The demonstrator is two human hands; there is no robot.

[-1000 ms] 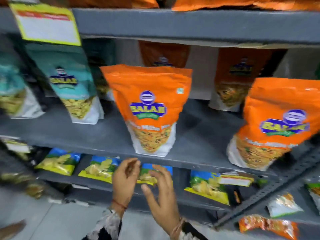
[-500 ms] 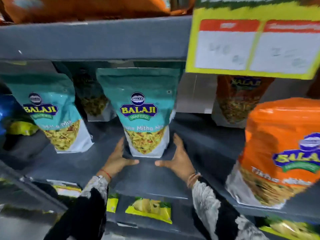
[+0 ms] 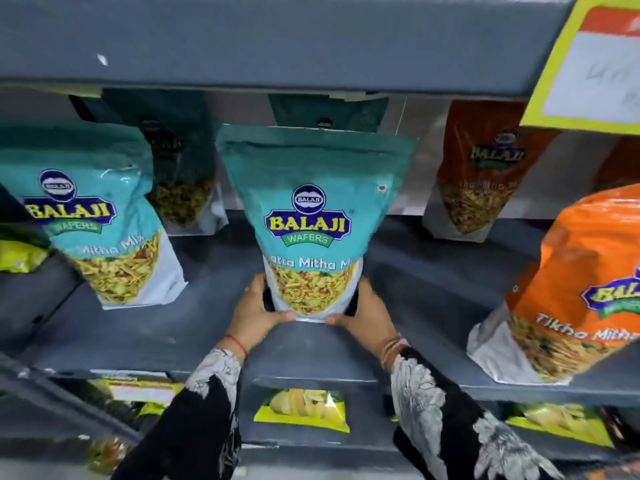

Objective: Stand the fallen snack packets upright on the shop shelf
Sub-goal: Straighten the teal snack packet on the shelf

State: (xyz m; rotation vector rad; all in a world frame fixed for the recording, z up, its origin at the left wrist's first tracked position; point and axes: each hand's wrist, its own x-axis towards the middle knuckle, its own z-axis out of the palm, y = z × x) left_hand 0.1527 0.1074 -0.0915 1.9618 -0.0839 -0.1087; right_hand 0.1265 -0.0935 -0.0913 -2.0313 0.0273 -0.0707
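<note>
Teal Balaji Khatta Mitha Mix packet (image 3: 313, 216) stood upright mid-shelf (image 3: 145, 327), clasped at its base between left hand (image 3: 254, 315) and right hand (image 3: 372, 315), fingers wrapped round both lower corners, yellow fried mix seen through its clear window, matching teal packet (image 3: 93, 220) at left, orange Tikha Mitha packet (image 3: 575, 292) at right.

Orange packet (image 3: 575, 289) cut by right edge; price tag (image 3: 588, 64) writing blurred

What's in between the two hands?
The base of the middle teal packet sits between the left hand and the right hand, one hand cupping each side. The head view shows nothing else between them.
</note>
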